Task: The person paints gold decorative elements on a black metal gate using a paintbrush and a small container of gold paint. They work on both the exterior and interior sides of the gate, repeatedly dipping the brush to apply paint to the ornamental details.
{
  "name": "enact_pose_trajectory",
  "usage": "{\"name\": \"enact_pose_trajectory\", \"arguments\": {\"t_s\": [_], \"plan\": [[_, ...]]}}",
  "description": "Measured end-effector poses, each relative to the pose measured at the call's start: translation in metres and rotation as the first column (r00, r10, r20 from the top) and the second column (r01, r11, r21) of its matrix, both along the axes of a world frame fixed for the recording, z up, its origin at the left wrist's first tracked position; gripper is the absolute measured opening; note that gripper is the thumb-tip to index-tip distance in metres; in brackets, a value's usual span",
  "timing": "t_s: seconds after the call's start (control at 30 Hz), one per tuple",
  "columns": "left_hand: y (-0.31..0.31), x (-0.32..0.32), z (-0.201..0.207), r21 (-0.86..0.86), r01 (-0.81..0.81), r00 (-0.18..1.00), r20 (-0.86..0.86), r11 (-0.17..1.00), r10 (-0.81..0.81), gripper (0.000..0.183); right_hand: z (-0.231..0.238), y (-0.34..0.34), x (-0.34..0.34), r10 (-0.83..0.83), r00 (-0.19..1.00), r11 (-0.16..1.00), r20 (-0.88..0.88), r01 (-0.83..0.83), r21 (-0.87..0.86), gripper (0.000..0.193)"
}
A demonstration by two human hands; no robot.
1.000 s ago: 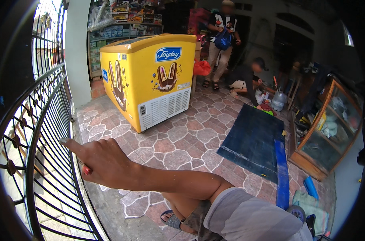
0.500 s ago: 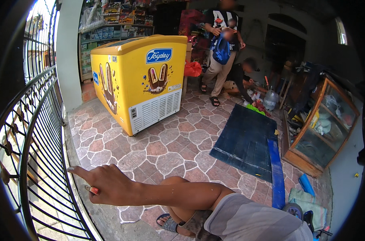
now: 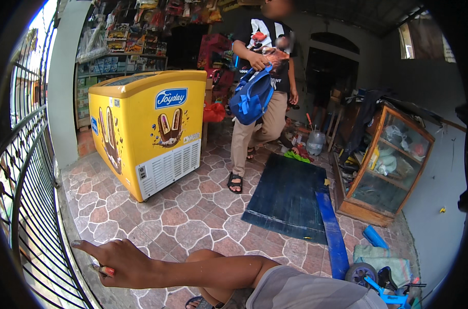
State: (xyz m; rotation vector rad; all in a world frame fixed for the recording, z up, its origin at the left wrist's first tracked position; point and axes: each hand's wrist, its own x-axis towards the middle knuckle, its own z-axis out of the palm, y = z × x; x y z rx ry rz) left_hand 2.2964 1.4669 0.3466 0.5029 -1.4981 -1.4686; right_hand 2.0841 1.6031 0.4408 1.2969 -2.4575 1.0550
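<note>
My right hand (image 3: pixel 123 263) reaches across the lower left with its forearm lying over my bent knee (image 3: pixel 205 255). Its index finger is stretched toward the black metal railing (image 3: pixel 40 232), and a second fingertip shows apart below it. A small red patch sits on or beside that lower finger; I cannot make out what it is. Nothing else shows in the hand, and it seems to rest in the air. The index fingertip looks greyish. My left hand is out of view. A grey sleeve (image 3: pixel 316 288) covers my upper arm.
A yellow ice-cream freezer (image 3: pixel 146 123) stands ahead. A person (image 3: pixel 265 56) carries a blue backpack (image 3: pixel 253 95) beside it. A dark flat panel (image 3: pixel 288 198) and blue strip (image 3: pixel 333 237) lie on the patterned floor. A glass-fronted cabinet (image 3: pixel 391 167) and blue-framed wheeled thing (image 3: pixel 386 293) are at right.
The standing person has stepped nearer with the backpack, now hiding most of the crouching person behind. My view has shifted, so my hand appears lower; its pose looks the same.
</note>
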Motion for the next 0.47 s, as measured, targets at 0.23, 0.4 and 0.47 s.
{"name": "enact_pose_trajectory", "arguments": {"t_s": [0.23,0.4,0.47], "plan": [[-0.025,0.004,-0.019,0.337,-0.046,0.999,0.004,0.941,0.048,0.024,-0.005,-0.012,0.003,0.078,0.996,0.995,0.046,-0.074,-0.069,0.079],[-0.042,0.025,-0.029,0.393,0.23,0.955,-0.267,0.89,-0.129,0.051,-0.006,-0.019,0.008,0.193,0.978,0.962,0.074,-0.174,-0.211,0.069],[-0.029,0.037,-0.034,0.157,-0.054,0.998,-0.013,0.986,0.056,0.068,-0.009,-0.081,0.016,0.43,0.882,0.889,0.195,-0.376,-0.261,0.062]]}}
